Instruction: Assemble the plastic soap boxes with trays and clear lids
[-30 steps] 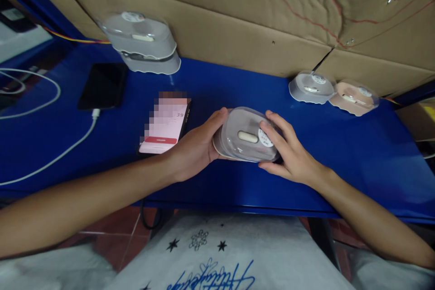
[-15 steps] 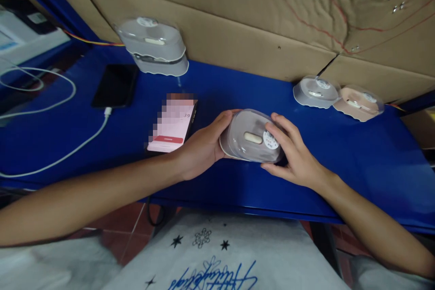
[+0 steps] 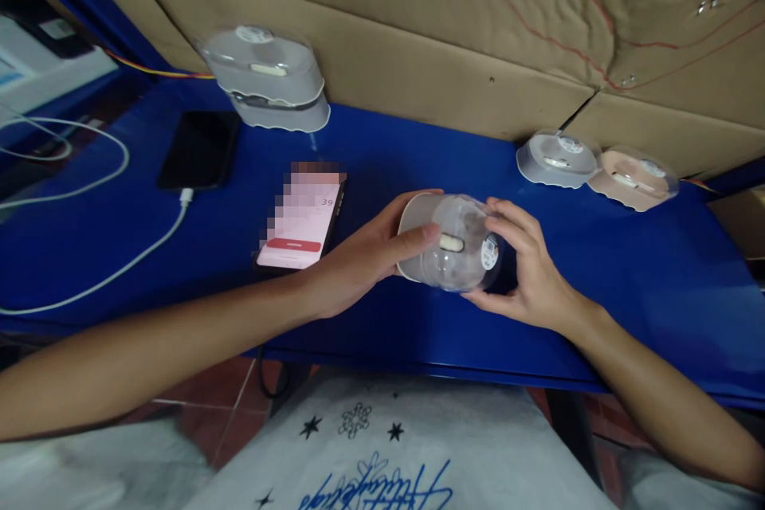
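Note:
Above the blue table, my left hand (image 3: pixel 382 251) is closed around the left end of a small grey oval box (image 3: pixel 412 243). Its thumb lies on top, near a cream oval tab. A clear plastic lid (image 3: pixel 469 211) with a round white label covers the box's right part and sits shifted toward the right. My right hand (image 3: pixel 526 267) grips the right end of this lid, fingers on the far side and thumb on the near side. The inside of the box cannot be made out.
Two similar grey boxes (image 3: pixel 263 72) are stacked at the back left. A grey box (image 3: pixel 547 163) and a pinkish one (image 3: pixel 621 187) stand at the back right. Left of my hands lie a lit phone (image 3: pixel 304 215) and a dark phone (image 3: pixel 200 150) on a white cable (image 3: pixel 152 259).
The clear lid has slid to the right relative to the grey box, and its label has turned. My left thumb has moved onto the top; my right hand has shifted slightly right.

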Demonstrator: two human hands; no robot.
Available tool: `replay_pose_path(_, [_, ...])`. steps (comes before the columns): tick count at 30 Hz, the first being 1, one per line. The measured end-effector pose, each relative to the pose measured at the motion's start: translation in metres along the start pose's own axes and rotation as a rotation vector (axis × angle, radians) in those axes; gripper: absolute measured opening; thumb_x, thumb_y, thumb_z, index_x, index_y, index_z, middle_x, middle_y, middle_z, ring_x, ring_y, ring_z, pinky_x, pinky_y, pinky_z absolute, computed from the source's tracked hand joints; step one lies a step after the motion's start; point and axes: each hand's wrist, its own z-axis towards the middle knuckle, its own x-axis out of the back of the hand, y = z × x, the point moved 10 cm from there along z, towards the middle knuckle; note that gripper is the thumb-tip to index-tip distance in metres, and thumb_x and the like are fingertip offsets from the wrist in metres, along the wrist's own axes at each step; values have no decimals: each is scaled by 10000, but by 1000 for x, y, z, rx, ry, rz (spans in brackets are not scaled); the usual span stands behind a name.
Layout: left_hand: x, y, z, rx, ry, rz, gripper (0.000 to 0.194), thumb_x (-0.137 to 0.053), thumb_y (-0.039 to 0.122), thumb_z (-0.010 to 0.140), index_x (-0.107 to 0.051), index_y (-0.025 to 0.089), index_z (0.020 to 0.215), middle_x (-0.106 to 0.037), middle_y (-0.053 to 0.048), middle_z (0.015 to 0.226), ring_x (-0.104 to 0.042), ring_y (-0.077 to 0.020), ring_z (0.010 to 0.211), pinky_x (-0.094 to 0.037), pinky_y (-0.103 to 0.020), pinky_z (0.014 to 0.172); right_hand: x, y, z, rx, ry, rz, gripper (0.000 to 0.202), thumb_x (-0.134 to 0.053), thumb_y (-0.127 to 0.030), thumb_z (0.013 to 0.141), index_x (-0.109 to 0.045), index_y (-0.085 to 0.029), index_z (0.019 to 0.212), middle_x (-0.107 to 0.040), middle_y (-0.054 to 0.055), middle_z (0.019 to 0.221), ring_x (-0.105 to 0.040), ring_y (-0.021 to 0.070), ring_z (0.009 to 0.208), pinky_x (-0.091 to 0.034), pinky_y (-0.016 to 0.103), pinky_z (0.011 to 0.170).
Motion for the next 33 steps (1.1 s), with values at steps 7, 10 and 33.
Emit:
replay_pose_path(7, [-2,-7,4,62,-31,-126,395,-780,397,932,-680,306,1303,-700,-50,1294,-687,-299,1122,-623,-376,815,-8,2,0,-41,-46,30,1069,-833,-569,856,-209,-323,1688,-351,168,1656,-367,446,1553,-379,706,1246])
replay_pose_path(10, [0,-12,5,89,5,-119,365,-742,366,954,-647,310,1302,-685,-37,1257,-691,-260,1052,-631,-364,783,-11,3,1,-78,-84,51,1047,-835,-551,860,-224,-319,1679,-359,172,1648,-377,431,1551,-387,682,1252])
replay_pose_path(33, [-2,-12,8,46,-107,444,274,-689,433,964,-738,230,1142,-741,-69,1207,-699,-256,1059,-555,-400,867,243,218,-267,-877,17,-695,657,-725,-608,887,-678,-223,1416,-591,262,1497,-565,350,1448,-467,443,1162])
